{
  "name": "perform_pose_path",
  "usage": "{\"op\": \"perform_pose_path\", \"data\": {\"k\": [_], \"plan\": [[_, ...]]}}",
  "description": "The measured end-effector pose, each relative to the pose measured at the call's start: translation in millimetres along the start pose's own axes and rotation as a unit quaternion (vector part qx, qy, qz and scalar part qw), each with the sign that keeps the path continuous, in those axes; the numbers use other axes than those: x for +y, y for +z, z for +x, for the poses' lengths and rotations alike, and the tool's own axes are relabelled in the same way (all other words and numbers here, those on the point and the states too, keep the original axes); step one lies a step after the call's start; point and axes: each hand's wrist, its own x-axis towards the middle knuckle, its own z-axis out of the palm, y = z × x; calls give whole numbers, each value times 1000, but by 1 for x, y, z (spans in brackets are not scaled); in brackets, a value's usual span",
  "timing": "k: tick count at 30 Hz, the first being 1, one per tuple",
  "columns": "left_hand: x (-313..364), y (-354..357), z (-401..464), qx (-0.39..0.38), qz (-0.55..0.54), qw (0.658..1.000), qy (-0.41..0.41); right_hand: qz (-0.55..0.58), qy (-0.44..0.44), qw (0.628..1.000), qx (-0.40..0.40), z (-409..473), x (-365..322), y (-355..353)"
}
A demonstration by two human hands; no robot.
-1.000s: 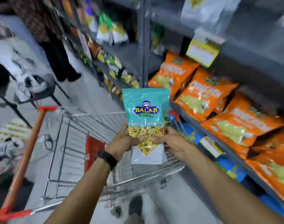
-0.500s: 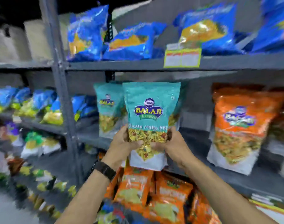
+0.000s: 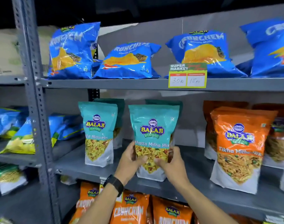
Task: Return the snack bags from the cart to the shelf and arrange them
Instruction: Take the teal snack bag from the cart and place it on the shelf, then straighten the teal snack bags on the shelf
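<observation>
A teal Balaji Khatta Mitha Mix bag [image 3: 154,125] stands upright on the grey middle shelf [image 3: 194,180], near its front edge. My left hand [image 3: 130,160] grips its lower left side and my right hand [image 3: 172,162] its lower right, thumbs on the clear window. Another teal bag [image 3: 98,131] of the same kind stands just to its left, with more teal bags behind both. The cart is out of view.
Orange Tikha Mitha Mix bags [image 3: 238,147] stand to the right on the same shelf. Blue Crunchem bags [image 3: 126,60] and a price tag [image 3: 187,75] sit on the shelf above, orange Crunchem bags [image 3: 130,209] below. A grey upright post [image 3: 36,110] divides off the left bay.
My view swung from the cart and aisle up to the shelf. Both hands carried the teal bag forward and set its base down on the middle shelf beside the other teal bag.
</observation>
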Motion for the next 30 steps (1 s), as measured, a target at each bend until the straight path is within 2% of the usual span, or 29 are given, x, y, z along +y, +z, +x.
{"op": "perform_pose_path", "data": {"k": [2,3,4,6,7,8,9,12,16,23,30], "plan": [[0,-8,-7,41,39,998,19,-49,-46,995,72,-13,1,4],[1,-14,-11,87,77,992,44,-77,-72,988,114,-20,0,8],[1,-22,-16,152,126,977,76,-115,-103,977,147,-27,-2,13],[-2,-44,-22,293,219,922,126,-191,-164,952,175,-37,-8,26],[-4,-58,-21,346,244,898,120,-218,-177,943,178,-39,-9,34],[-6,-72,-19,373,252,888,93,-238,-172,940,173,-39,-10,44],[-11,-88,-15,371,248,893,52,-252,-156,941,164,-39,-12,53],[-21,-131,0,287,231,929,-43,-262,-102,949,141,-31,-16,70],[-26,-149,17,190,221,955,-52,-255,-102,954,118,-21,-11,79],[-42,-151,14,219,253,942,6,-279,-101,945,139,-13,-2,89],[-35,-150,9,208,255,944,8,-290,-78,935,187,-15,2,92]]}}
